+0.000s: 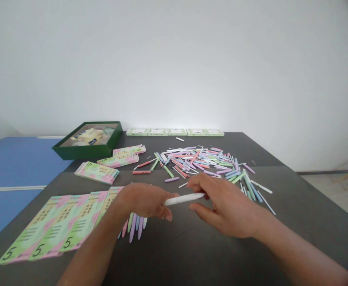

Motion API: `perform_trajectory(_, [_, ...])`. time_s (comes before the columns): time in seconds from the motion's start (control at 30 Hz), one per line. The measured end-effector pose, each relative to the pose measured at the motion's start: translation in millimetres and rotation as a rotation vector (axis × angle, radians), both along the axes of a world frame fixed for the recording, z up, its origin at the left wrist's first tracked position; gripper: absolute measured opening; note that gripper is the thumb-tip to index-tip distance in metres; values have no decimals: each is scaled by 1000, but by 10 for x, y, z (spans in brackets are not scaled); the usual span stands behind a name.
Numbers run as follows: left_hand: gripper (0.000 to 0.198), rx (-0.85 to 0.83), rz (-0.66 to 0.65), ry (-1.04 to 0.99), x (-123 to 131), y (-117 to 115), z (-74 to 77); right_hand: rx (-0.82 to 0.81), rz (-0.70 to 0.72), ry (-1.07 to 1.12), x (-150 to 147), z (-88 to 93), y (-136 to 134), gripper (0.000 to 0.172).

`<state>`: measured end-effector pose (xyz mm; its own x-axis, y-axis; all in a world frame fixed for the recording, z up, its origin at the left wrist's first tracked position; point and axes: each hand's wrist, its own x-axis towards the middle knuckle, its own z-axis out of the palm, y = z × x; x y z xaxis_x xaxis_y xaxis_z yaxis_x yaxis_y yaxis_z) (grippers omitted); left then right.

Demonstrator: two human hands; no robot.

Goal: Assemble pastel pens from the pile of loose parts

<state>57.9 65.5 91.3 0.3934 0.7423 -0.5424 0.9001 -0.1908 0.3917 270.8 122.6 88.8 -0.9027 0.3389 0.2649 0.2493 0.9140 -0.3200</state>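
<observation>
A white pen is held nearly level above the table, its left end between the thumb and fingers of my left hand. My right hand is at the pen's other end, thumb and forefinger spread apart; the pen's tip reaches between them. Whether the tip touches a finger I cannot tell. Partly hidden under my left hand, several pastel pens lie side by side. Beyond both hands spreads a heap of pen barrels and thin white refills in pink, purple, green, blue and white.
Overlapping green-and-pink printed packets lie at the left, with smaller cartons behind them. A green box holding plastic bags stands at the back left. Several flat white-and-green boxes line the far edge of the dark table.
</observation>
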Motion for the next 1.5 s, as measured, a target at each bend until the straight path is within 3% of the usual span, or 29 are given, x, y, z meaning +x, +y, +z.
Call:
perform_trajectory(0.1, [28,18,8,27,7,-3,-6,7,-30,1,10,-18,1,8])
perform_trajectory(0.3, [28,-8,27,26,32,-9,11,-57,-5,50,18,-46,5,16])
perform_trajectory(0.37, [27,-10,21,12,32,-10,7,-37,4,59,18,-58,11,9])
perform_trajectory(0.5, [25,11,10,15,30,-12,-4,10,-3,59,14,-81,22,20])
perform_trajectory(0.73, [28,20,21,51,47,-12,19,-5,29,80,14,-67,6,9])
perform_trajectory(0.87, [24,19,13,45,45,-12,18,46,1,64,12,-67,17,21])
perform_trajectory(1.03, [27,10,15,25,54,-16,0,14,60,69,41,-42,-1,13])
perform_trajectory(1.37, [29,40,21,104,54,-18,14,150,-20,6,8,-77,15,29])
perform_trajectory(1.5, [26,48,12,38,52,14,-51,258,-61,-46,-3,51,-83,22])
